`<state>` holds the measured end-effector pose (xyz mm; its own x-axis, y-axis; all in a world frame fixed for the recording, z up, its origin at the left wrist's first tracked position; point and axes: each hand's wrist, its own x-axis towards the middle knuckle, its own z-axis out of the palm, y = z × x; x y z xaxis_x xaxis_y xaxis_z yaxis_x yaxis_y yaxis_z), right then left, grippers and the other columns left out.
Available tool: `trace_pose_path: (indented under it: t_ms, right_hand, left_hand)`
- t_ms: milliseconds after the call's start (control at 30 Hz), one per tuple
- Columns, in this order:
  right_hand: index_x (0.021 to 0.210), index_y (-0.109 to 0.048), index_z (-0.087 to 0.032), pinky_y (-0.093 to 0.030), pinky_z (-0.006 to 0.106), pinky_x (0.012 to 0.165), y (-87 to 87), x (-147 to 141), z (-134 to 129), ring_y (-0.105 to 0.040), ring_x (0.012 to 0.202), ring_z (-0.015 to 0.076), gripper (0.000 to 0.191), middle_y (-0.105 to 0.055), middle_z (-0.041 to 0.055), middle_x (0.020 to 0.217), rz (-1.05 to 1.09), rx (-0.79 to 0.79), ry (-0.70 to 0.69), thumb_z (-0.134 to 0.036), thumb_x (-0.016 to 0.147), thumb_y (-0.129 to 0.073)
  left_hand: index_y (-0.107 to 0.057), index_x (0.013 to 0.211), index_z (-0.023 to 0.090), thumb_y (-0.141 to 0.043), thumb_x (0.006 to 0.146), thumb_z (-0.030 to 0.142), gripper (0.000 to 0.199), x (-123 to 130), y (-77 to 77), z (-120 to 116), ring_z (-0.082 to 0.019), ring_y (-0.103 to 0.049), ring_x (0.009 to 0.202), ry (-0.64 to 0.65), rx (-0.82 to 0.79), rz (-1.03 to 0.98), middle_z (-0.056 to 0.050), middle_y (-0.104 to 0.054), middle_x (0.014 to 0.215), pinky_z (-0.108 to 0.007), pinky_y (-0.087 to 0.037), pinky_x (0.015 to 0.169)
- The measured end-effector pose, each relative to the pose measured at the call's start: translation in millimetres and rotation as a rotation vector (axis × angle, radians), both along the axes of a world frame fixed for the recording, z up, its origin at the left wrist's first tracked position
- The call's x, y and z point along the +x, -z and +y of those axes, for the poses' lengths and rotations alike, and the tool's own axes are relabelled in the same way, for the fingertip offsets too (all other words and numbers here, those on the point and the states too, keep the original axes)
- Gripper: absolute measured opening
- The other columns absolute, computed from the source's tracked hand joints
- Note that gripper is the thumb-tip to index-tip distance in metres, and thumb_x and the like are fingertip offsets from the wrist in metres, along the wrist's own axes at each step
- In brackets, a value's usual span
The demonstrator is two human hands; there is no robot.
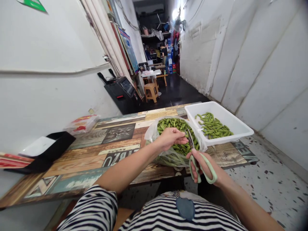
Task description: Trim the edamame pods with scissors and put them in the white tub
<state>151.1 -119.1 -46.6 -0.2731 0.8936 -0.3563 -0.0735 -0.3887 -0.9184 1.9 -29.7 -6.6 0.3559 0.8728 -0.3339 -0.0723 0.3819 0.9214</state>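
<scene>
Fingers [182, 140] of the left hand [169, 137] are drawn together at the tips above the green pods [173, 122]; whether one pod sits between them I cannot tell, since the hand hides it. The right hand [204, 165] grips the scissors [192, 143] by their pale green handles. The scissors' long axis runs from the right hand forward and a little to the left, so the blades, slightly parted, stand just beside the left fingertips; whether they touch is not clear. Below, the pods fill an open clear plastic bag [149, 132] on the worktop [134, 141]. The left hand is over the bag's middle, the right at its near right edge. Right beside the bag stands a white tray [240, 126], nearer the right hand, with more pods [218, 129] spread inside.
</scene>
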Motion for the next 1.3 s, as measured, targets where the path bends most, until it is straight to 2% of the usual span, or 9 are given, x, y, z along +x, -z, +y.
trace_pose_path:
  t_ms: [133, 233, 300, 400, 533, 833, 1033, 1200, 1300]
  right_hand:
    - [0.087, -0.051, -0.019, -0.040, 0.023, 0.029, 0.1, 0, 0, -0.042, 0.029, 0.0094, 0.048, -0.044, -0.0080, 0.043, 0.009, -0.036, 0.053, -0.066, 0.076, -0.049]
    - [0.088, -0.051, -0.019, -0.046, 0.026, 0.037, 3.8, 3, 0, -0.048, 0.035, 0.0105, 0.047, -0.051, -0.0057, 0.050, 0.121, -0.069, 0.005, -0.065, 0.077, -0.049]
    - [0.088, -0.051, -0.018, -0.047, 0.027, 0.039, 7.2, 5, 1, -0.050, 0.037, 0.0116, 0.047, -0.052, -0.0049, 0.051, 0.171, -0.082, -0.026, -0.064, 0.079, -0.047]
    - [0.089, -0.051, -0.018, -0.047, 0.028, 0.040, 10.8, 6, 1, -0.051, 0.039, 0.0119, 0.046, -0.052, -0.0045, 0.052, 0.195, -0.098, -0.034, -0.062, 0.081, -0.045]
    - [0.091, -0.050, -0.018, -0.047, 0.027, 0.040, 10.0, 5, 2, -0.051, 0.039, 0.0121, 0.045, -0.052, -0.0045, 0.052, 0.167, -0.074, -0.035, -0.061, 0.082, -0.044]
    - [0.095, -0.048, -0.017, -0.045, 0.023, 0.041, 6.3, 5, -1, -0.053, 0.040, 0.0112, 0.049, -0.051, -0.0053, 0.052, -0.019, -0.006, -0.110, -0.063, 0.082, -0.042]
    - [0.087, -0.048, -0.017, -0.043, 0.021, 0.039, -4.2, 3, 0, -0.049, 0.037, 0.0093, 0.050, -0.048, -0.0065, 0.048, -0.159, 0.090, -0.129, -0.066, 0.079, -0.042]
    - [0.079, -0.050, -0.018, -0.038, 0.020, 0.030, -1.2, 3, 2, -0.042, 0.029, 0.0086, 0.047, -0.042, -0.0080, 0.039, -0.279, 0.067, -0.093, -0.064, 0.079, -0.044]
    - [0.080, -0.051, -0.018, -0.036, 0.020, 0.028, 3.6, 3, 2, -0.040, 0.027, 0.0083, 0.045, -0.042, -0.0083, 0.040, -0.239, 0.039, -0.058, -0.063, 0.078, -0.047]
  left_hand:
    - [-0.049, 0.065, 0.010, -0.060, 0.077, 0.009, 0.016, -8, -4.6, 9, -0.013, -0.067, 0.063, -0.079, -0.017, -0.021, -0.010, -0.067, 0.067, -0.024, -0.054, 0.066]
    - [-0.047, 0.067, 0.013, -0.054, 0.075, 0.010, 0.011, -23, -14.5, 25, -0.011, -0.063, 0.060, -0.171, 0.101, 0.072, -0.005, -0.065, 0.070, -0.026, -0.053, 0.065]
    - [-0.051, 0.068, 0.013, -0.054, 0.073, 0.013, 0.006, -33, -17.7, 34, -0.008, -0.057, 0.054, -0.154, 0.282, 0.341, -0.001, -0.061, 0.065, -0.024, -0.049, 0.061]
    - [-0.062, 0.067, 0.014, -0.061, 0.067, 0.020, 0.005, -39, -12.2, 42, -0.012, -0.055, 0.058, 0.058, 0.600, 0.908, -0.001, -0.059, 0.060, -0.024, -0.044, 0.062]
    - [-0.068, 0.067, 0.016, -0.067, 0.063, 0.027, 0.012, -36, 1.4, 46, -0.018, -0.058, 0.069, 0.271, 0.712, 1.297, -0.006, -0.065, 0.070, -0.027, -0.041, 0.064]
    - [-0.073, 0.089, 0.010, -0.068, 0.066, 0.030, 0.031, -31, -13.1, 38, -0.014, -0.061, 0.074, 0.317, 0.614, 0.862, -0.006, -0.071, 0.082, -0.022, -0.044, 0.069]
    - [-0.074, 0.090, 0.012, -0.069, 0.066, 0.031, 0.032, -25, -19.6, 25, -0.016, -0.063, 0.082, 0.400, 0.612, 0.831, -0.006, -0.073, 0.086, -0.023, -0.044, 0.075]
    - [-0.074, 0.083, 0.011, -0.069, 0.064, 0.026, 0.025, -23, -20.2, 22, -0.014, -0.061, 0.072, 0.430, 0.587, 0.778, -0.004, -0.071, 0.077, -0.023, -0.043, 0.070]
    - [-0.068, 0.076, 0.010, -0.070, 0.063, 0.019, 0.016, -21, -19.2, 22, -0.009, -0.055, 0.059, 0.348, 0.466, 0.618, -0.001, -0.065, 0.063, -0.021, -0.041, 0.059]
